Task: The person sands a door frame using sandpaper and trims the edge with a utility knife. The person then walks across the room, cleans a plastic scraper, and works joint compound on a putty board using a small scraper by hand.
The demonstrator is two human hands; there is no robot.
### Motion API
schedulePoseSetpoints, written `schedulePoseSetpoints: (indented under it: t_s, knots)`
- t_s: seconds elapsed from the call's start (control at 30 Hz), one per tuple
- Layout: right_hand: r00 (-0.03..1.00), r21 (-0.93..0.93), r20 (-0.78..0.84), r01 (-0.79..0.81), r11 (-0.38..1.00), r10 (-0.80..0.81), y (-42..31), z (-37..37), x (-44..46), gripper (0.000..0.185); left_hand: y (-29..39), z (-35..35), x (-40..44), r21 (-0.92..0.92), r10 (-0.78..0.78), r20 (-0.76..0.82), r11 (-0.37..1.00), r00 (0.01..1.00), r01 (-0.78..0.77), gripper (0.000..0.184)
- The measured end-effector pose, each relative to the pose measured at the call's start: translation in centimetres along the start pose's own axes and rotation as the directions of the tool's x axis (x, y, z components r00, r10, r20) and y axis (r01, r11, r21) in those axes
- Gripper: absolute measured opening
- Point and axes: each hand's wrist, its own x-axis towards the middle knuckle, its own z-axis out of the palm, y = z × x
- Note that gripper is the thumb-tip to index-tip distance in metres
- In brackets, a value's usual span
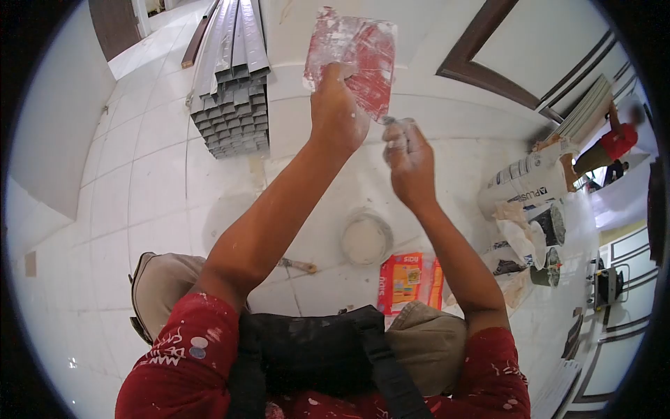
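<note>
My left hand grips a flat red plastic board smeared with white putty, its thumb on the face. It is held up in front of the white wall. Close to the board's lower right corner, my right hand is closed, with white residue on its fingers. A small grey tip shows at those fingers, but what it belongs to is hidden. Below, on the tiled floor, stands a round tub with whitish material in it. A putty knife with a worn handle lies on the floor left of the tub.
Stacked metal tubes stand left by the wall. A red and yellow packet lies before my knee. Right are a large white sack, dark buckets and a panelled door. Another person in a red shirt is farther right.
</note>
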Motion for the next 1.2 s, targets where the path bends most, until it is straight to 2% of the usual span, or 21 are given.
schedulePoseSetpoints:
  t_s: [0.07,0.23,0.33,0.4,0.43,0.5,0.53,0.57,0.63,0.67,0.73,0.77,0.83,0.87,0.93,0.97,1.03,1.1,1.13,1.17,1.2]
  knots:
    - [0.999,0.027,0.016,-0.045,0.999,0.045,-1.5,0.8,-0.1,0.020,1.1,1.1,-0.8,0.025,-0.059,-0.100,0.998,0.993,0.062,0.028]
    - [0.998,-0.124,-0.010,-0.067,0.990,0.066,-2.3,1.4,0.5,0.019,-0.4,0.3,-1.1,0.400,0.107,-0.120,0.915,0.987,-0.050,0.028]
    - [0.996,-0.373,-0.066,0.037,0.927,-0.067,1.3,0.6,2.0,0.021,1.1,1.3,-0.9,0.126,-0.080,-0.254,0.985,0.964,0.115,0.027]
    - [0.989,-0.233,-0.132,-0.089,0.968,0.059,1.0,-0.1,1.1,0.023,4.2,3.9,-1.7,-0.145,-0.242,-0.357,0.969,0.902,0.202,0.029]
    - [0.984,-0.158,-0.138,-0.131,0.979,0.110,0.6,-0.2,1.5,0.023,4.2,3.4,-1.0,-0.092,-0.185,-0.346,0.982,0.920,0.163,0.030]
    - [0.987,-0.200,-0.151,0.024,0.979,-0.055,-0.7,-0.6,1.4,0.023,2.6,1.7,-0.9,0.013,-0.131,-0.311,0.990,0.941,0.143,0.031]
    - [0.977,-0.241,-0.145,0.118,0.963,-0.156,-2.3,-0.3,1.8,0.024,1.9,1.1,-0.7,0.478,0.108,-0.271,0.877,0.956,0.037,0.031]
    - [0.960,-0.279,-0.138,0.199,0.939,-0.244,-3.2,0.0,1.7,0.025,1.0,0.3,-1.0,0.833,0.296,-0.129,0.551,0.946,-0.059,0.032]
    - [0.986,-0.440,-0.037,0.130,0.888,-0.162,-1.7,0.8,1.2,0.032,1.4,1.4,-2.1,0.912,0.323,-0.066,0.403,0.944,-0.074,0.033]
    - [0.987,-0.459,-0.012,0.139,0.878,-0.163,-1.3,1.4,0.9,0.033,1.6,2.6,-2.6,0.741,0.210,-0.187,0.671,0.960,-0.002,0.032]
    - [0.988,-0.515,0.028,0.143,0.845,-0.151,-1.0,1.5,0.9,0.033,1.9,2.8,-2.7,0.731,0.242,-0.145,0.680,0.959,-0.061,0.035]
    - [0.994,-0.491,0.027,0.105,0.865,-0.106,-0.5,1.1,1.1,0.033,1.3,1.6,-2.8,0.889,0.367,0.023,0.419,0.930,-0.187,0.040]
    - [1.000,-0.437,0.022,0.025,0.899,-0.017,-0.3,0.7,1.8,0.033,0.8,1.0,-2.0,0.776,0.370,-0.075,0.604,0.926,-0.179,0.048]
    - [0.999,-0.374,-0.008,0.042,0.926,-0.048,-0.3,0.8,2.2,0.033,0.5,1.0,-0.4,0.370,0.178,-0.305,0.927,0.935,-0.056,0.048]
    - [0.994,-0.252,-0.089,0.038,0.967,-0.062,-2.3,0.3,1.4,0.034,-0.5,0.1,-0.5,0.353,0.113,-0.342,0.935,0.933,0.016,0.046]
    - [0.995,-0.316,-0.040,0.077,0.946,-0.094,-2.3,0.3,1.5,0.034,-0.7,-0.7,-0.7,0.761,0.295,-0.171,0.645,0.940,-0.064,0.042]
    - [0.990,-0.434,0.056,0.138,0.890,-0.126,-2.1,1.1,0.8,0.034,-0.2,-0.1,-2.0,0.969,0.341,0.050,0.210,0.939,-0.128,0.038]
    - [0.998,-0.454,0.026,0.065,0.889,-0.060,-0.8,1.2,1.2,0.032,0.5,1.2,-2.7,0.964,0.298,0.023,0.246,0.954,-0.100,0.036]
    - [1.000,-0.450,0.012,0.026,0.893,-0.024,-0.4,0.7,2.0,0.031,0.8,1.6,-2.4,0.742,0.197,-0.163,0.670,0.967,-0.011,0.035]
    - [1.000,-0.445,-0.004,-0.015,0.895,0.015,-0.1,0.3,2.4,0.030,1.0,2.0,-2.0,0.346,0.018,-0.278,0.935,0.961,0.082,0.034]
    - [0.999,-0.401,-0.033,0.014,0.916,-0.029,-0.3,0.1,2.4,0.028,0.9,1.9,-1.5,0.181,-0.041,-0.283,0.979,0.958,0.096,0.034]
